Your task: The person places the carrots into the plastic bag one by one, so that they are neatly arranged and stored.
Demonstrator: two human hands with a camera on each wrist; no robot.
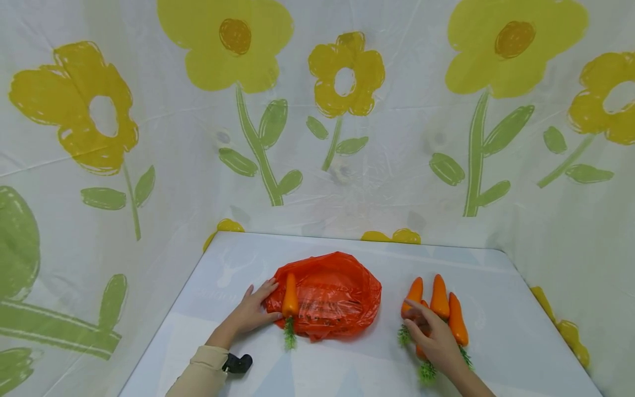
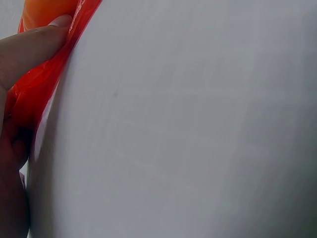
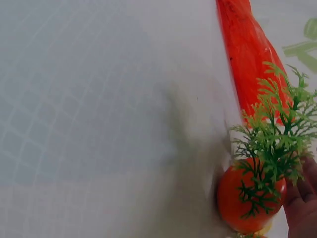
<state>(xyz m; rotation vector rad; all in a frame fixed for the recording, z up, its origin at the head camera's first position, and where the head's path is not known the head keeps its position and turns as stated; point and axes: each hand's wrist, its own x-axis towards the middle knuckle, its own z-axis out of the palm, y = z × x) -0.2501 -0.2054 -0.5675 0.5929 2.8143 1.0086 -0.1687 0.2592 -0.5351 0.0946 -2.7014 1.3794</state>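
Note:
A crumpled red plastic bag (image 1: 342,292) lies on the table, its opening spread wide. My left hand (image 1: 250,311) grips the bag's left edge, with the thumb (image 2: 34,47) on top of the plastic and the fingers partly hidden beneath. One orange carrot with a green tuft (image 1: 290,298) lies at the bag's left side, tip inward and tuft over the near edge. To the bag's right, my right hand (image 1: 436,339) reaches over several more carrots (image 1: 439,298), its loosely bent fingers at the leftmost one. In the right wrist view a carrot's blunt end (image 3: 242,198) and leafy tuft show beside the fingers.
A small black object (image 1: 239,363) sits by the left sleeve cuff. The white table (image 1: 307,375) is bounded by flower-printed curtains (image 1: 397,182) at the back and both sides.

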